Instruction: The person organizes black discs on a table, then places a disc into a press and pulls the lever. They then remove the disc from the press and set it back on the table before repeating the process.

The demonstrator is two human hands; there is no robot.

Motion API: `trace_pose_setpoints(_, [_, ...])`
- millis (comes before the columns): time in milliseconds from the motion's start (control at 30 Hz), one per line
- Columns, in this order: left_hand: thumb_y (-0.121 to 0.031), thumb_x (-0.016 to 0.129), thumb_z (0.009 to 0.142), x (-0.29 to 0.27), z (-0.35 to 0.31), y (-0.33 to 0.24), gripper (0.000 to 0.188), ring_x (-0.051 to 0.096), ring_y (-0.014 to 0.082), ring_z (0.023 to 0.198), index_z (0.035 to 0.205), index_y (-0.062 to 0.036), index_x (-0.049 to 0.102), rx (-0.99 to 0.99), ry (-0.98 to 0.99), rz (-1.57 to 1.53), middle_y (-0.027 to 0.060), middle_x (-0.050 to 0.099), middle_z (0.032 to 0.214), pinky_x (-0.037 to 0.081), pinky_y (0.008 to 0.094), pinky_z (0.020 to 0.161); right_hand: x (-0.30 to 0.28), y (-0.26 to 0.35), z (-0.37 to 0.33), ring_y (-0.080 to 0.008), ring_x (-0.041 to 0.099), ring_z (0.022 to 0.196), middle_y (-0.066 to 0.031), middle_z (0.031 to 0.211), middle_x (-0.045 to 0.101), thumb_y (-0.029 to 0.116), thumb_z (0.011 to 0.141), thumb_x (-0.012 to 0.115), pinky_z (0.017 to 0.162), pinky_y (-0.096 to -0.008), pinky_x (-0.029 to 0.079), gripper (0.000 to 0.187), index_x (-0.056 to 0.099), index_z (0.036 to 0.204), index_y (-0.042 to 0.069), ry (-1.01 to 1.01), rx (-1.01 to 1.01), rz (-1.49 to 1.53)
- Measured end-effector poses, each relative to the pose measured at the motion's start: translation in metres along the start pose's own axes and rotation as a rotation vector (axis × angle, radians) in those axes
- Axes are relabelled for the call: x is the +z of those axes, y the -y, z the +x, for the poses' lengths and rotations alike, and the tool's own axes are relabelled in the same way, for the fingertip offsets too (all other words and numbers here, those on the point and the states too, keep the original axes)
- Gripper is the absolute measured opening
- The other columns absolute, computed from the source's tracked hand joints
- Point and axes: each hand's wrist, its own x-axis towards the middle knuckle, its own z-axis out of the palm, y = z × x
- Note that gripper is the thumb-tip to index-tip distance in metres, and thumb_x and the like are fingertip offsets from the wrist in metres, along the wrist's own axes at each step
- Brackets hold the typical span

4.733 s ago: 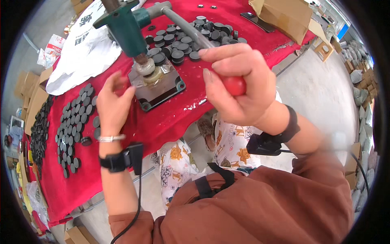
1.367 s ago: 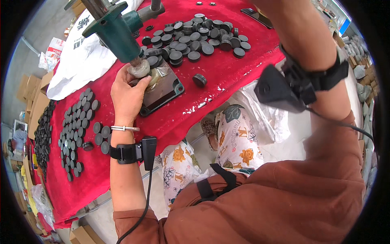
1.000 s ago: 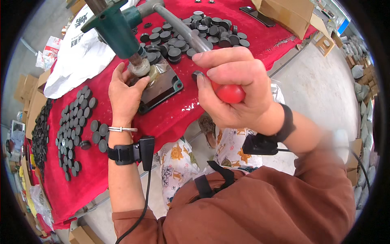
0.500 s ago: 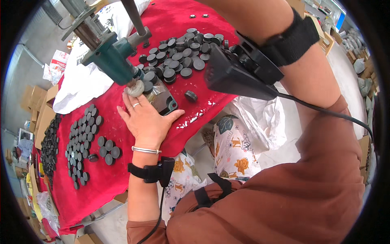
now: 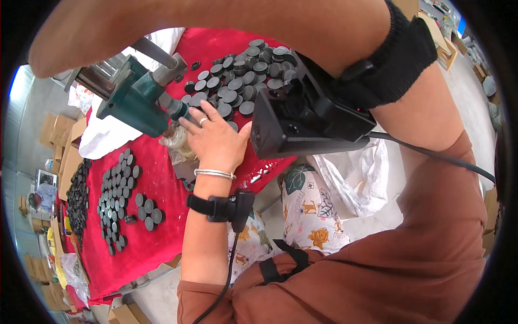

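Note:
My left hand [image 5: 218, 143] is open, palm down, with fingers spread just right of the press's lower end. Its fingertips reach toward a pile of dark round discs [image 5: 234, 83] behind it. The green hand press [image 5: 132, 100] stands at the left, with a cloudy, translucent round piece [image 5: 177, 139] under its head. Part of the press's base shows below, beside my wrist. My right arm crosses the top of the view, and my right hand [image 5: 51, 56] is at the upper left, above the press. Its fingers cannot be made out, nor what it may hold.
More dark discs [image 5: 116, 189] lie in a flat group on the red cloth [image 5: 156, 248], with a small cluster [image 5: 150, 211] beside them. A heap of small black parts [image 5: 78, 200] lines the left edge. A white sack [image 5: 110, 129] lies behind the press.
My left hand has moved right and away from the cloudy piece, toward the disc pile. My right forearm has swung left across the top, bringing the right hand into view.

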Motion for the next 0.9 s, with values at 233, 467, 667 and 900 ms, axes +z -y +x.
trace_pose_setpoints(233, [-0.07,0.047,0.084,0.006,0.036,-0.047,0.097,0.023,0.0518,0.136,0.147,0.0002,0.026,-0.069,-0.047,-0.154,0.0343,0.024,0.147,0.016,0.0638,0.108,0.0,-0.018,-0.005,-0.0359,0.065,0.074,-0.0256,0.078,0.064,0.006,0.072,0.056,0.07,-0.0408,0.051,0.015,0.067,0.074,-0.005,0.024,0.027,0.008])
trace_pose_setpoints(467, [-0.068,0.044,0.087,0.011,0.077,-0.068,0.093,0.003,0.0457,0.144,0.149,-0.0029,0.023,0.005,-0.222,-0.431,0.03,0.011,0.154,0.006,0.0631,0.111,0.002,-0.027,-0.007,-0.0346,0.064,0.073,-0.0237,0.076,0.064,0.005,0.074,0.056,0.068,-0.0406,0.05,0.014,0.066,0.075,-0.004,0.038,0.045,-0.007])
trace_pose_setpoints(667, [-0.031,0.065,0.084,-0.041,0.001,-0.05,0.041,0.059,0.0371,0.098,0.112,-0.0016,0.058,0.323,-0.04,-0.585,0.0198,0.059,0.115,0.047,0.047,0.084,0.004,-0.031,-0.008,-0.0335,0.064,0.071,-0.0222,0.075,0.064,0.004,0.076,0.055,0.067,-0.0404,0.05,0.014,0.066,0.075,-0.004,0.031,0.081,-0.023])
trace_pose_setpoints(900, [-0.019,0.073,0.078,-0.063,-0.077,-0.023,0.015,0.064,0.0241,0.07,0.082,-0.006,0.067,0.553,-0.175,-0.744,0.0054,0.066,0.082,0.052,0.033,0.061,0.011,-0.036,0.0,-0.0322,0.063,0.069,-0.0204,0.074,0.063,0.004,0.077,0.055,0.065,-0.0401,0.05,0.013,0.066,0.076,-0.003,0.011,0.126,-0.038])
